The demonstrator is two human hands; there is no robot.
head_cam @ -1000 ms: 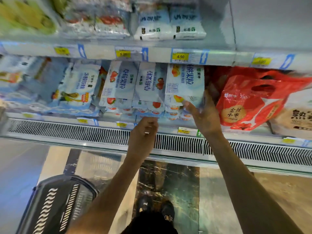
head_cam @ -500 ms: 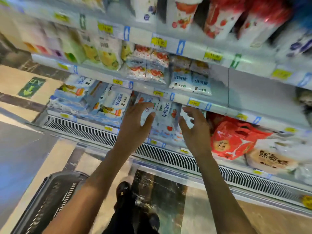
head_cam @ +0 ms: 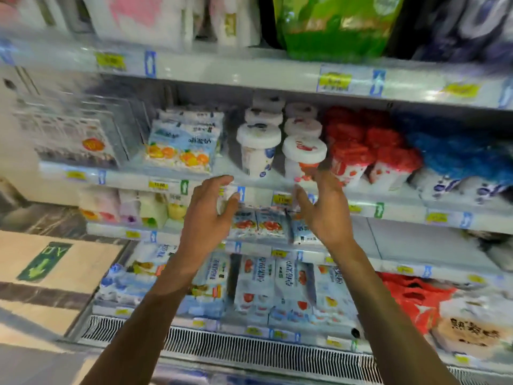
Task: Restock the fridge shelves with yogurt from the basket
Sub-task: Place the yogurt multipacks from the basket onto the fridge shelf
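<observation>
An open supermarket fridge (head_cam: pixel 249 351) fills the view, its white shelves stacked one above another over a slatted vent grille. The frame is blurred, most of all along the top shelf, where a green bag (head_cam: pixel 336 26) stands among pale packs. At lower right a red carrier bag (head_cam: pixel 416 301) lies on the bottom shelf. To its left, long blue-and-white yogurt multipacks (head_cam: pixel 288 290) printed with fruit stand side by side.

On the second shelf from the top (head_cam: pixel 133 177), a flat yogurt pack with orange fruit (head_cam: pixel 180 151) sits left of centre. To its right come two rows of white-lidded yogurt cups running front to back, led by a blue-printed cup (head_cam: pixel 258 151) and a red-printed cup (head_cam: pixel 304 157). Red-topped cups (head_cam: pixel 355 159) follow further right, then blue-topped cups (head_cam: pixel 458 157).

The person's bare arms reach up from the bottom edge. The left hand (head_cam: pixel 205 215) and the right hand (head_cam: pixel 324 209) are both released and hold nothing, fingers spread and gently curved, palms turned towards each other. They hang in front of that shelf's front edge, just below the two leading cups. The right fingertips overlap the base of the red-printed cup, though contact cannot be told.

Yellow price tags (head_cam: pixel 158 185) line the shelf edges. A green arrow sticker (head_cam: pixel 44 261) marks the floor at left.
</observation>
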